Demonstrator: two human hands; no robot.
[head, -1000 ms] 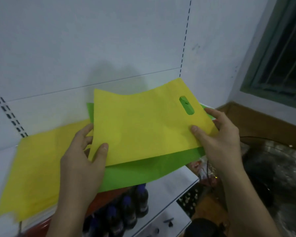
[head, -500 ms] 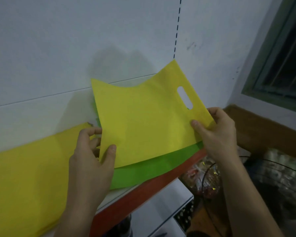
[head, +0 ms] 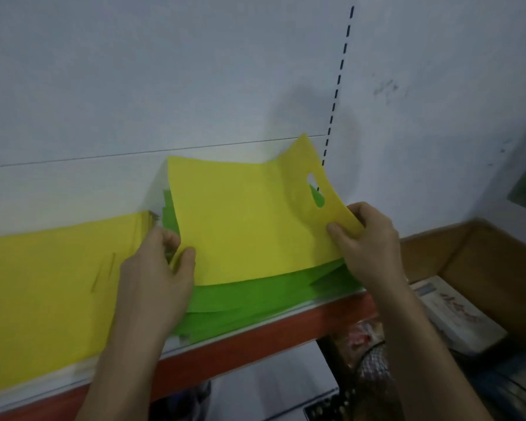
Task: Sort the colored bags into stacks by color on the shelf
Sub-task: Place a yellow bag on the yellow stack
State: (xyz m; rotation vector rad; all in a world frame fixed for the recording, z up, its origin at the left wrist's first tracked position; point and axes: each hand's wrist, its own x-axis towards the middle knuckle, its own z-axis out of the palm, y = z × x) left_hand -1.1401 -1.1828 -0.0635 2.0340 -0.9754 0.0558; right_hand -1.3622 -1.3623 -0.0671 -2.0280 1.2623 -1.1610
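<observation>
Yellow non-woven bag [head: 249,229], flat, held at centre frame over the shelf [head: 255,338]. Long axis runs left to right across the picture, rising slightly to the right. Handle cut-out [head: 315,194] sits near its right end, so the mouth of the bag points right, toward the slotted upright [head: 336,95] in the back panel. The upper right corner curls upward; the middle sags.

Left hand [head: 155,284], lower centre-left: thumb on top of the bag's lower left corner, fingers curled behind it, pinching that corner. Right hand [head: 371,247], centre-right: thumb pressed on the top face at the bag's right edge below the cut-out, fingers wrapped under, closed on the fabric.

Beneath the held bag, a green stack [head: 255,302] lies on the shelf, several layers showing along its near edge and right side; green also shows through the cut-out. Left of it, at centre-left to lower left of frame, a yellow stack [head: 49,293] lies flat on the same shelf, its right edge passing under the left hand. Shelf front lip is red.

Lower right: a box [head: 456,314] and blurred clutter below shelf level.
</observation>
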